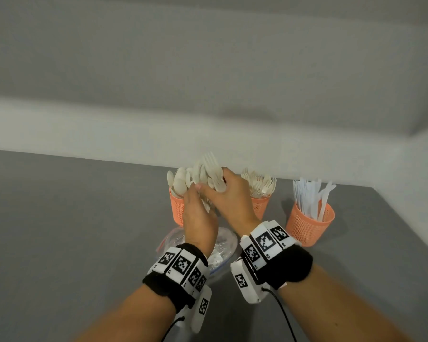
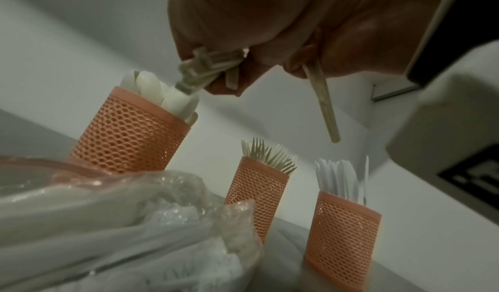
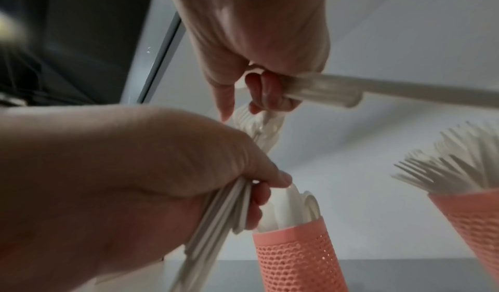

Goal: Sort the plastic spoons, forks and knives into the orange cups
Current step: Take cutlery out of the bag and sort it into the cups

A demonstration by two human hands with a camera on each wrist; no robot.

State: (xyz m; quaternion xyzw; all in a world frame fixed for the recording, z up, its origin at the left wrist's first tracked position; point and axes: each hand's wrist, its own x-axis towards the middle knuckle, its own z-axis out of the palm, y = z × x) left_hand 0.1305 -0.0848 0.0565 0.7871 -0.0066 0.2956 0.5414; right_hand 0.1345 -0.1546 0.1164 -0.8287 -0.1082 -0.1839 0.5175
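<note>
**Both hands hold cutlery above the spoon cup**

A bundle of white plastic cutlery (image 1: pixel 203 176), spoons with at least one fork among them, is held just above the left orange cup (image 1: pixel 176 208), which already stands full of spoons. The left hand (image 1: pixel 198 213) has its fingers curled round the handles of that bundle. The right hand (image 1: pixel 229 196) is closed on a single white utensil, whose handle (image 2: pixel 322 102) hangs down from the fist; which kind it is cannot be told.

The middle orange cup (image 1: pixel 260 206) holds forks, and the right orange cup (image 1: pixel 309 225) holds knives. All three stand on a grey table (image 1: pixel 59 243) near the wall. A crumpled clear plastic bag (image 1: pixel 221 253) lies on the table beneath the wrists.
</note>
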